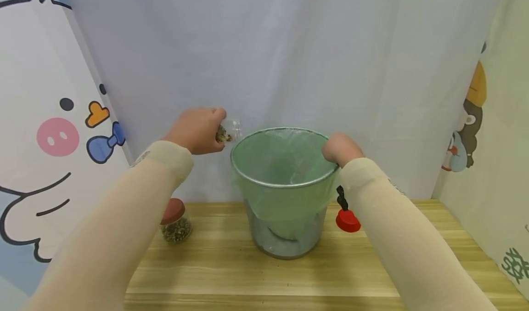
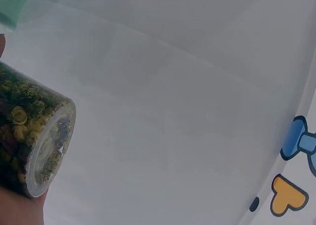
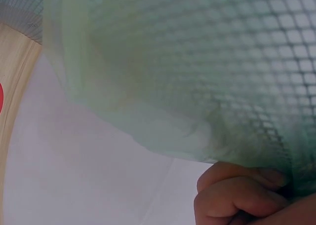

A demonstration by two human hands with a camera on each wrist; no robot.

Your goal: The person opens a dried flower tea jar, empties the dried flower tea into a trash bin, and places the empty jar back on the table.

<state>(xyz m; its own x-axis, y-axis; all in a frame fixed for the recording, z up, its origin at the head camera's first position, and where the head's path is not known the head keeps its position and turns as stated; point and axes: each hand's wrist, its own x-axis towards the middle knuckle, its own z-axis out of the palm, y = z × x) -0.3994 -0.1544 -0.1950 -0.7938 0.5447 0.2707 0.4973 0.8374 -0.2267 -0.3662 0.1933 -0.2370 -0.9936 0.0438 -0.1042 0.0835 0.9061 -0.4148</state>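
My left hand grips a clear jar of dried flower buds, tipped on its side with its mouth toward the bin, just left of and slightly above the rim. In the left wrist view the jar's base faces the camera, with yellowish and dark buds packed behind the wall. A round mesh wastebasket stands on the table, lined with a translucent green bag folded over its rim. At the right side of that rim is my right hand; its curled fingers hold the edge over the bag.
A second jar with a reddish-brown lid stands on the wooden table, left of the basket. A red object with a black handle lies to the right. White cloth hangs close behind the basket.
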